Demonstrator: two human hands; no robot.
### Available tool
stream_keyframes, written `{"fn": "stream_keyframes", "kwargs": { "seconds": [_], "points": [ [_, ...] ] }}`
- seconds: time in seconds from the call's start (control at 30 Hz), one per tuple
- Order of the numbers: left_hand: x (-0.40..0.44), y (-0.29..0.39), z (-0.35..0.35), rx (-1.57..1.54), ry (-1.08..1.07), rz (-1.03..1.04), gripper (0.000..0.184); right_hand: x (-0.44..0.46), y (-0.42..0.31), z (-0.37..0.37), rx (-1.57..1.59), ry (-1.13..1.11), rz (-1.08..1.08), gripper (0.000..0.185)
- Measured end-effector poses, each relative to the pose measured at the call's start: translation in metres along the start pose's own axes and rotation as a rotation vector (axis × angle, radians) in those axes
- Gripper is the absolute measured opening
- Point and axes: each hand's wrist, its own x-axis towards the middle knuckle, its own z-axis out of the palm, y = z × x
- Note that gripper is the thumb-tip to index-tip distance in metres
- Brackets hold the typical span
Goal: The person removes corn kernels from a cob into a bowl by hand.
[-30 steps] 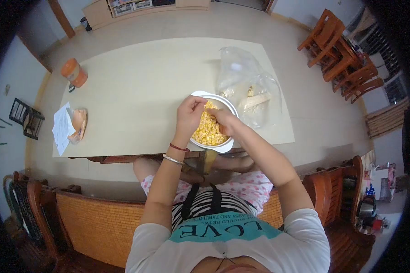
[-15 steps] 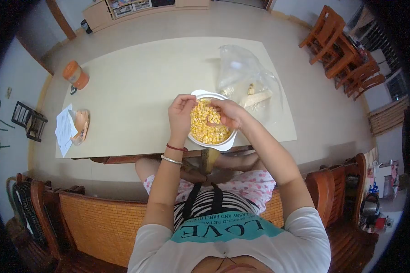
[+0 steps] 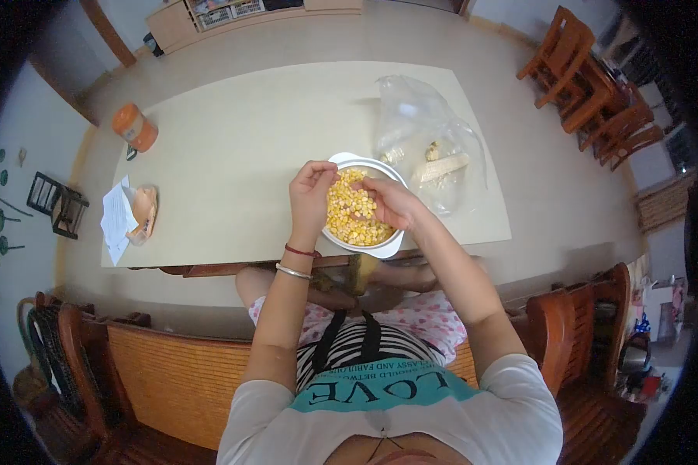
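A white bowl [image 3: 385,250] with two side handles stands at the table's near edge, filled with loose yellow corn kernels [image 3: 363,233]. Over its left rim is my left hand [image 3: 312,186], thumb and fingertips pinched together; whatever is between them is too small to make out. My right hand [image 3: 392,203] reaches in from the right, palm up and fingers curled, with corn kernels heaped in it above the rest. Right of the bowl, a clear plastic bag [image 3: 419,105] holds stripped corn cobs [image 3: 440,168].
On the pale table [image 3: 233,163] an orange-lidded jar [image 3: 135,127] stands at the far left. Papers [image 3: 116,217] and an open packet [image 3: 143,215] lie near the left edge. Wooden chairs [image 3: 562,54] are at the far right, and a wooden bench [image 3: 178,372] is behind me.
The view has shifted slightly, so the table and its things sit a little further right. Both hands stay over the bowl, with the right fingers moved only slightly around the kernels.
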Motion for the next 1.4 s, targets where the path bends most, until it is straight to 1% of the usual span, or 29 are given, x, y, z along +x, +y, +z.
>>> {"fn": "stream_keyframes", "kwargs": {
  "seconds": [0.17, 0.27, 0.37, 0.47, 0.57, 0.6, 0.67, 0.77, 0.87, 1.0, 1.07, 1.1, 1.2, 1.3, 1.4],
  "points": [
    [-0.001, 0.004, 0.002, 0.012, 0.015, -0.036, 0.008, -0.001, -0.001, 0.003, -0.008, 0.003, -0.038, 0.031],
    [-0.002, 0.009, 0.003, 0.130, -0.061, 0.007, 0.007, -0.003, -0.002, 0.004, 0.004, -0.016, -0.062, 0.030],
    [-0.003, 0.010, 0.004, 0.310, -0.275, 0.149, 0.009, 0.001, 0.001, -0.002, 0.039, -0.017, -0.088, 0.029],
    [-0.001, 0.004, 0.006, 0.545, -0.492, 0.182, 0.016, -0.002, -0.002, 0.000, 0.058, -0.018, -0.102, 0.028],
    [0.002, -0.004, 0.008, 0.782, -0.575, 0.366, 0.022, -0.001, -0.001, 0.001, 0.080, 0.031, -0.133, 0.027],
    [0.001, -0.002, 0.010, 0.803, -0.582, 0.378, 0.022, 0.001, 0.000, 0.000, 0.090, 0.057, -0.148, 0.027],
    [-0.003, 0.002, 0.014, 0.845, -0.599, 0.402, 0.020, 0.005, 0.001, -0.004, 0.134, 0.025, -0.137, 0.027],
    [-0.006, 0.004, 0.015, 0.926, -0.570, 0.355, 0.019, 0.004, 0.000, -0.004, 0.141, 0.002, -0.130, 0.027],
    [-0.004, 0.000, 0.012, 0.940, -0.539, 0.350, 0.022, 0.005, 0.001, -0.006, 0.115, -0.004, -0.144, 0.028],
    [-0.008, 0.008, 0.014, 0.728, -0.346, 0.061, 0.013, 0.004, 0.003, -0.002, 0.025, 0.071, -0.149, 0.028],
    [-0.006, 0.008, 0.014, 0.587, -0.248, -0.085, 0.010, 0.000, 0.004, 0.005, -0.063, 0.175, -0.192, 0.026],
    [-0.006, 0.009, 0.014, 0.552, -0.240, -0.089, 0.010, -0.002, 0.005, 0.008, -0.108, 0.227, -0.214, 0.026],
    [-0.006, 0.013, 0.015, 0.478, -0.227, -0.098, 0.011, -0.003, 0.006, 0.009, -0.249, 0.266, -0.253, 0.025],
    [-0.005, 0.011, 0.014, 0.466, -0.236, -0.099, 0.012, -0.008, 0.006, 0.013, -0.245, 0.288, -0.333, 0.021],
    [-0.005, 0.008, 0.012, 0.463, -0.242, -0.097, 0.012, -0.006, 0.011, 0.006, -0.349, 0.286, -0.376, 0.014]
  ]
}}
